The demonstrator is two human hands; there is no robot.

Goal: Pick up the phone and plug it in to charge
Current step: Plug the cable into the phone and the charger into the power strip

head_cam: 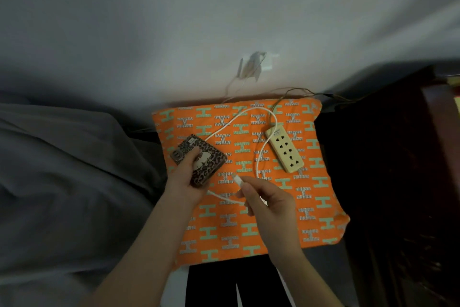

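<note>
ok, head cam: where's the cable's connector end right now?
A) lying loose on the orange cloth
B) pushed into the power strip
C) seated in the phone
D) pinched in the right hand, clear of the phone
D: the right hand pinches the white connector with a visible gap to the phone, which the left hand holds over the orange cloth.

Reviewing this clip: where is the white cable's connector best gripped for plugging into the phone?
Grip the stiff plug body just behind its tip, from the rear, as the right hand does. The tip then juts free toward the phone in the left hand.
</note>
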